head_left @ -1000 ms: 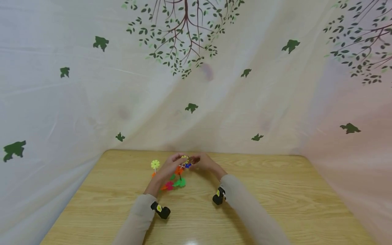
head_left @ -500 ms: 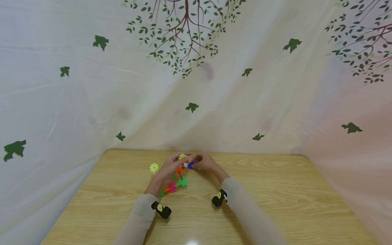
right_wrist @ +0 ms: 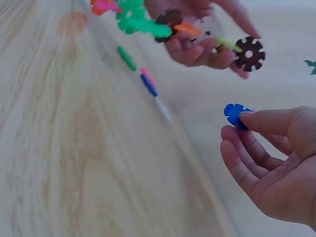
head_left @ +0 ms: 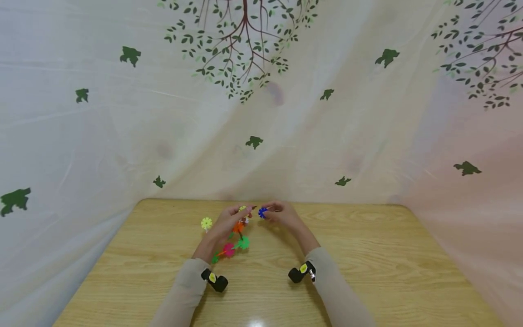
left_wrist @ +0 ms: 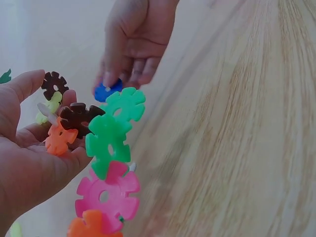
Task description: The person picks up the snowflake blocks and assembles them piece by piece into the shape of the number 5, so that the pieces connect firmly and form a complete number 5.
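A chain of interlocking plastic notched discs hangs from my left hand (head_left: 222,225). Its pieces include a pink disc (left_wrist: 106,195), a green disc (left_wrist: 108,143), an orange disc (left_wrist: 60,138) and a dark brown disc (right_wrist: 250,54) at the end by the fingertips. The left fingers and thumb hold this upper end. My right hand (head_left: 283,215) pinches a blue disc (right_wrist: 237,115) between thumb and fingers. A gap separates the blue disc from the brown one. In the head view, the left hand hides part of the chain.
Left of the left hand, a yellow disc (head_left: 206,223) shows with a white piece below it. Small green pieces (right_wrist: 127,58) and pink and blue ones show near the table edge. A printed curtain (head_left: 204,150) hangs behind the wooden table (head_left: 367,254).
My right hand has moved right, away from the left hand, with the blue disc now held apart from the chain. The left hand stays nearly in place with the chain.
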Demonstrator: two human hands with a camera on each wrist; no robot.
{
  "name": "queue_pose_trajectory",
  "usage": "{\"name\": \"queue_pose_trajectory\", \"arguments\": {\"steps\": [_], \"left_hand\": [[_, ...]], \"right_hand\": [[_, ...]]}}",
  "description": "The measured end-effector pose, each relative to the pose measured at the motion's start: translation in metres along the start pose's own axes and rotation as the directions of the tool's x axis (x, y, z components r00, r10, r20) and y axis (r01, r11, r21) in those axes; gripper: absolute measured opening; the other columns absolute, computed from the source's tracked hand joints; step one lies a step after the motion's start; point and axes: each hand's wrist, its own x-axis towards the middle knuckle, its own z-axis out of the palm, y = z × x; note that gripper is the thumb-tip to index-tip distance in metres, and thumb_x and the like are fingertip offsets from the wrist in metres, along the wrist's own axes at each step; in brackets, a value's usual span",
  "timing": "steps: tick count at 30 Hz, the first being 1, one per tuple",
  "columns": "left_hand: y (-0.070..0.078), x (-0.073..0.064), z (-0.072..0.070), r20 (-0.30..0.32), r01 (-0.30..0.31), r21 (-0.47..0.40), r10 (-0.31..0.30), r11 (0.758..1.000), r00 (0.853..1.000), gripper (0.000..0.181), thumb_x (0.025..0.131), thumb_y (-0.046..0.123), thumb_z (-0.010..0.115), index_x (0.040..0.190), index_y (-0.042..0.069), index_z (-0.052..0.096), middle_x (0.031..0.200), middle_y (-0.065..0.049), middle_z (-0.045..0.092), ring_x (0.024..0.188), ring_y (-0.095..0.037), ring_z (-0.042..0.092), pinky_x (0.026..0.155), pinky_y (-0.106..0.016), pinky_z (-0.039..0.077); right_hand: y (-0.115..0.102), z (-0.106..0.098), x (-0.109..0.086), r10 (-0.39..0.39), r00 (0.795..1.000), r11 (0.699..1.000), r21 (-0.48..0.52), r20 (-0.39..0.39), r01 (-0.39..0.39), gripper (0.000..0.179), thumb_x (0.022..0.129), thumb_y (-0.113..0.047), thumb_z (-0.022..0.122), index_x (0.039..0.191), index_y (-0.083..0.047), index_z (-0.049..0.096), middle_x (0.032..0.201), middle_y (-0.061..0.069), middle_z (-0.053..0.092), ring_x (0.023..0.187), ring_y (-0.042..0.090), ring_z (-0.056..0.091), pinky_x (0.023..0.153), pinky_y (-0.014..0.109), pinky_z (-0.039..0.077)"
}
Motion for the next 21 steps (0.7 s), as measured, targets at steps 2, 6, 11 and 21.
{"name": "queue_pose_trajectory", "arguments": {"steps": [2,6,11,21], "left_hand": [[-0.001,0.000,0.001,-0.001,0.011,0.010,-0.011,1.000,1.000,0.043,0.102,0.040,0.062,0.110,-0.001,0.067,0.095,-0.005,0.061,0.088,-0.024,0.059,0.073,-0.028,0.048],[-0.002,-0.001,0.001,-0.003,0.020,0.034,-0.020,0.999,1.000,0.047,0.101,0.043,0.062,0.113,-0.002,0.067,0.093,-0.006,0.060,0.089,-0.024,0.057,0.071,-0.027,0.046],[0.000,-0.002,0.002,-0.015,0.038,0.047,-0.038,0.998,0.999,0.049,0.099,0.047,0.064,0.118,0.002,0.068,0.095,-0.005,0.062,0.089,-0.021,0.056,0.077,-0.030,0.046],[0.002,-0.004,0.002,-0.017,0.072,0.083,-0.071,0.994,0.997,0.066,0.095,0.057,0.065,0.132,0.002,0.063,0.114,-0.011,0.062,0.102,-0.022,0.055,0.093,-0.037,0.042]], "right_hand": [[-0.005,-0.001,-0.003,-0.013,1.000,0.998,0.066,-0.016,0.014,0.031,0.095,-0.002,0.066,0.123,0.011,0.064,0.094,0.006,0.072,0.080,0.011,0.069,0.085,0.046,0.061],[-0.013,-0.001,-0.007,-0.038,0.998,0.984,0.174,-0.052,0.047,0.029,0.098,-0.006,0.066,0.122,0.010,0.064,0.091,0.000,0.071,0.080,0.011,0.071,0.083,0.039,0.063],[-0.019,0.000,-0.009,-0.074,0.996,0.970,0.229,-0.051,0.084,0.025,0.098,-0.005,0.067,0.117,0.010,0.063,0.089,0.000,0.069,0.080,0.012,0.071,0.075,0.029,0.062],[-0.023,0.004,-0.011,-0.095,0.995,0.962,0.255,-0.028,0.099,0.025,0.096,0.000,0.066,0.115,0.014,0.060,0.087,-0.001,0.070,0.077,0.012,0.071,0.070,0.027,0.061]]}}
